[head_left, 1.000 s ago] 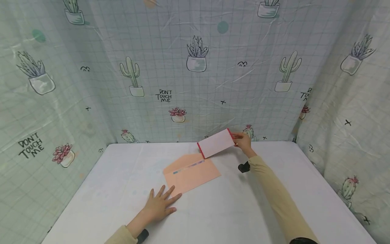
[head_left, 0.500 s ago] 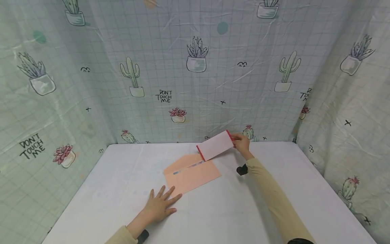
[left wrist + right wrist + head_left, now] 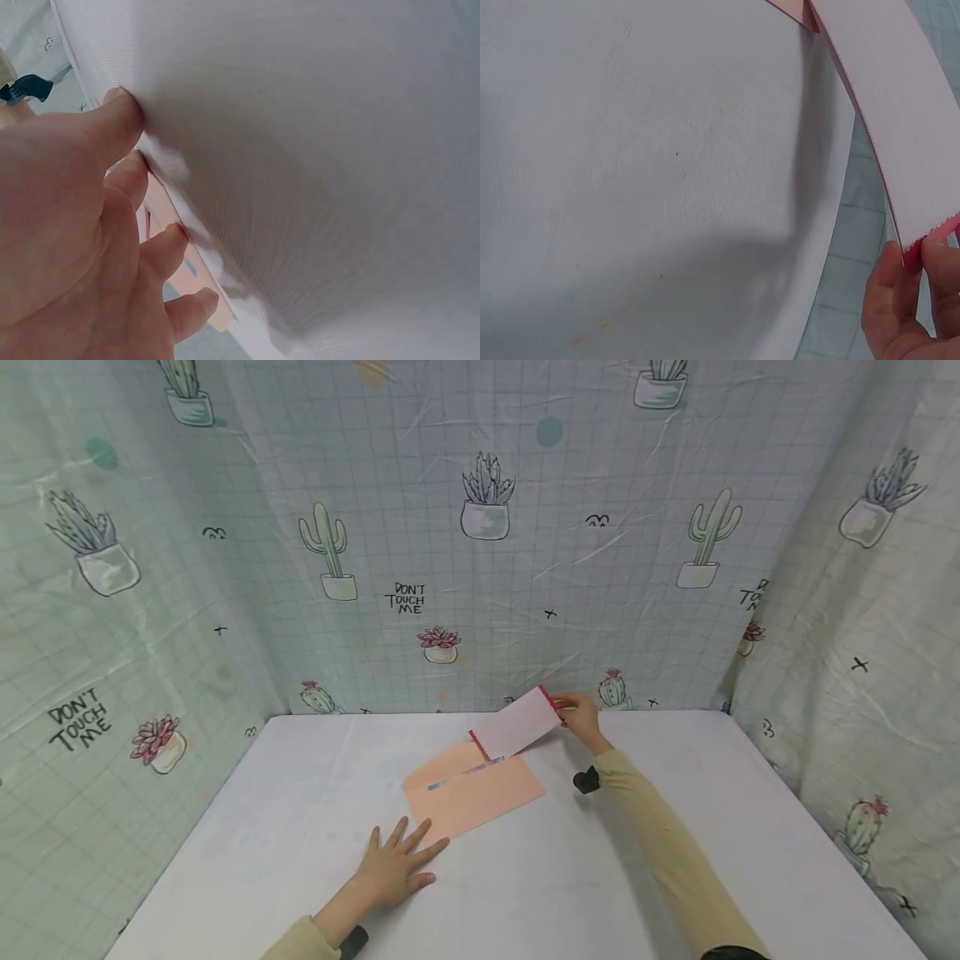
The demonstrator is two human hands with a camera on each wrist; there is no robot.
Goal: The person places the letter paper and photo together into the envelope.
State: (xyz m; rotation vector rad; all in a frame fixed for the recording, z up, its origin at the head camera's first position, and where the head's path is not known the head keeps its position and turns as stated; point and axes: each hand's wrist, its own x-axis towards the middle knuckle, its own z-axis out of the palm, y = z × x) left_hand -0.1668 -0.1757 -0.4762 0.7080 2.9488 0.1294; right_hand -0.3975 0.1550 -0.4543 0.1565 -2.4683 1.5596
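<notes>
A peach envelope (image 3: 480, 802) lies on the white table with its flap spread away from me; a thin bluish strip shows along its opening. My left hand (image 3: 392, 867) rests with spread fingers at the envelope's near left corner. In the left wrist view, its fingertips (image 3: 174, 236) lie along the envelope's edge (image 3: 210, 289). My right hand (image 3: 583, 720) pinches the right end of a pale pink card (image 3: 517, 722) with red scalloped ends. The card tilts, its lower left end over the envelope's flap by the opening. The right wrist view shows thumb and fingers (image 3: 937, 259) gripping the red edge.
The white table (image 3: 322, 777) ends at a hanging cloth (image 3: 555, 560) printed with cacti, at the back and both sides. A dark wrist-worn device (image 3: 587, 780) sits at the right wrist, and another dark device (image 3: 352, 942) at the left.
My right hand has moved left and slightly down with the card, whose left end now reaches farther over the envelope's flap. The left hand and the envelope have stayed in place.
</notes>
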